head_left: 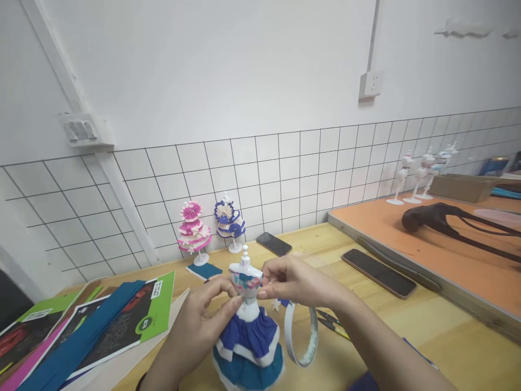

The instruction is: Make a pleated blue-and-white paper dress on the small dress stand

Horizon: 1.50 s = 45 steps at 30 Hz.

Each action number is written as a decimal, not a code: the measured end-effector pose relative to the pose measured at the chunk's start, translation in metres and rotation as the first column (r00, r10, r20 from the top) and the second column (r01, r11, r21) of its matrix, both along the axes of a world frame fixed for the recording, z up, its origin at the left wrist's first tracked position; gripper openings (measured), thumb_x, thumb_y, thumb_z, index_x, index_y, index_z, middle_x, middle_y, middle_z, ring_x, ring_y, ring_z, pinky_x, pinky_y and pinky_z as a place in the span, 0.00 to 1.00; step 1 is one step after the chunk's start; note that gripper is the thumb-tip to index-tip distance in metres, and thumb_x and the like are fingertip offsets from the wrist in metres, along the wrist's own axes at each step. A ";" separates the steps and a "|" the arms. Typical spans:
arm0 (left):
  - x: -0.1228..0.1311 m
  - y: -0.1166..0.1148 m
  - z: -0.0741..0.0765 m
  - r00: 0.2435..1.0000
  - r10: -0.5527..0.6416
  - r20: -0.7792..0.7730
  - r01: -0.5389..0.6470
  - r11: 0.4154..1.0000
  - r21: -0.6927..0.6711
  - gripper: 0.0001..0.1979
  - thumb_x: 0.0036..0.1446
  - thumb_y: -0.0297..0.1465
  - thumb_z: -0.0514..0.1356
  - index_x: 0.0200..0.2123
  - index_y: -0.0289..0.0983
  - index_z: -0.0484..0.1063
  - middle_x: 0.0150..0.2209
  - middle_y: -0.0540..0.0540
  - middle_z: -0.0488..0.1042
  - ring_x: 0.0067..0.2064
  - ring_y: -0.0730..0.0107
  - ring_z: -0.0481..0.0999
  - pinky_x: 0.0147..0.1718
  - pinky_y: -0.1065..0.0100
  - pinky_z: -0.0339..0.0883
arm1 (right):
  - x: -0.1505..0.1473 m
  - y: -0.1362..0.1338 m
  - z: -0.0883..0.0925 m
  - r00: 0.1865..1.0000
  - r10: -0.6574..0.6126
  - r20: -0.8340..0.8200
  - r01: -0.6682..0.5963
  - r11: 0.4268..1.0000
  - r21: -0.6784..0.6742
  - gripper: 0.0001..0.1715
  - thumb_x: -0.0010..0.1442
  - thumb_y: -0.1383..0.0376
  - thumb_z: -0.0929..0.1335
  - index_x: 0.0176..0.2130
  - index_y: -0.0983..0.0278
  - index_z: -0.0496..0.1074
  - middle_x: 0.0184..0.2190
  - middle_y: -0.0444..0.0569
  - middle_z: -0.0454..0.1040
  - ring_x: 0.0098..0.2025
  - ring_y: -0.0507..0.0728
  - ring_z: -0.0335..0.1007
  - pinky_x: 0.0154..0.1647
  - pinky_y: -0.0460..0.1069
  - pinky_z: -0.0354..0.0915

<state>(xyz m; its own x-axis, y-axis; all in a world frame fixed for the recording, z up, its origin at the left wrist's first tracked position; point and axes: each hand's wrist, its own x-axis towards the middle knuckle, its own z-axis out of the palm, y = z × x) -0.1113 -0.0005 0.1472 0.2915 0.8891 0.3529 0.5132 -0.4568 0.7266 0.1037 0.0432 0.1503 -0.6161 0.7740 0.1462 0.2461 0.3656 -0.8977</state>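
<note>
A small white mannequin [249, 312] stands upright in front of me, with a multicoloured patterned bust. It wears a ruffled skirt [249, 355] in blue and teal tiers with white edging. My left hand [205, 312] is closed around the torso, thumb at the waist and fingers at the side. On the other side, my right hand [280, 279] pinches right beside the bust; what lies between its fingertips is hidden. A white tape roll [290, 339] stands on edge under the right wrist, next to the skirt.
Two dressed mannequins, one pink [194, 231] and one blue [230, 220], stand by the wall. Paper packs [150, 309] and teal strips [87, 331] lie left. Right are scissors [334, 325], a phone [378, 271] and an orange board [459, 260]; another phone [274, 244] lies behind.
</note>
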 end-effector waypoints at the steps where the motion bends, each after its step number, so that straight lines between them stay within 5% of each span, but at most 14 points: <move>1: 0.000 0.000 0.000 0.999 -0.026 0.048 0.028 0.999 -0.041 0.10 0.56 0.37 0.56 0.26 0.38 0.66 0.28 0.49 0.71 0.32 0.68 0.69 0.32 0.71 0.61 | 0.001 0.000 0.001 0.999 0.042 -0.024 -0.043 0.999 -0.019 0.15 0.52 0.57 0.71 0.27 0.66 0.67 0.20 0.38 0.62 0.22 0.46 0.53 0.22 0.41 0.50; 5: 0.000 0.002 -0.007 0.953 -0.133 0.274 0.187 0.966 -0.179 0.11 0.53 0.37 0.60 0.24 0.37 0.65 0.26 0.51 0.69 0.29 0.72 0.66 0.29 0.73 0.59 | 0.003 -0.001 -0.002 0.973 0.184 -0.140 -0.202 0.970 -0.133 0.14 0.49 0.58 0.73 0.29 0.67 0.71 0.22 0.39 0.67 0.24 0.46 0.57 0.25 0.42 0.54; 13: 0.003 0.007 -0.025 0.799 -0.176 0.575 0.378 0.891 -0.252 0.13 0.49 0.37 0.65 0.24 0.35 0.66 0.24 0.51 0.67 0.27 0.75 0.63 0.26 0.74 0.57 | 0.003 0.002 -0.006 0.943 0.242 -0.229 -0.304 0.906 -0.295 0.14 0.46 0.61 0.75 0.29 0.68 0.75 0.20 0.38 0.68 0.18 0.43 0.55 0.18 0.40 0.51; 29: 0.009 0.006 -0.026 0.699 -0.107 0.707 0.406 0.874 -0.268 0.14 0.45 0.36 0.67 0.23 0.34 0.67 0.22 0.50 0.70 0.24 0.76 0.65 0.23 0.76 0.57 | 0.001 -0.005 0.001 0.965 0.145 -0.219 -0.213 0.920 -0.329 0.14 0.43 0.60 0.76 0.27 0.69 0.77 0.15 0.39 0.69 0.17 0.43 0.61 0.16 0.39 0.53; 38: 0.003 0.010 -0.032 0.774 -0.124 0.620 0.351 0.900 -0.258 0.12 0.48 0.35 0.66 0.25 0.35 0.67 0.24 0.50 0.70 0.27 0.75 0.67 0.26 0.75 0.59 | -0.002 -0.008 0.006 0.974 0.071 -0.215 -0.163 0.879 -0.448 0.11 0.40 0.65 0.77 0.23 0.69 0.75 0.12 0.38 0.69 0.12 0.43 0.60 0.11 0.38 0.54; 45: 0.006 0.009 -0.029 0.775 -0.098 0.625 0.314 0.918 -0.245 0.13 0.47 0.37 0.66 0.26 0.35 0.67 0.22 0.51 0.68 0.25 0.75 0.66 0.26 0.74 0.58 | -0.004 -0.008 0.003 0.986 -0.024 -0.165 -0.054 0.891 -0.450 0.23 0.37 0.63 0.78 0.29 0.66 0.66 0.11 0.36 0.70 0.12 0.45 0.61 0.11 0.38 0.56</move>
<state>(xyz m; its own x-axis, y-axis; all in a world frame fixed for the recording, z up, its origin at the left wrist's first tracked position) -0.1057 0.0080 0.1181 0.3107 0.9231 0.2265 -0.1449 -0.1895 0.9711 0.0998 0.0352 0.1529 -0.6261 0.7707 -0.1184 0.0815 -0.0864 -0.9929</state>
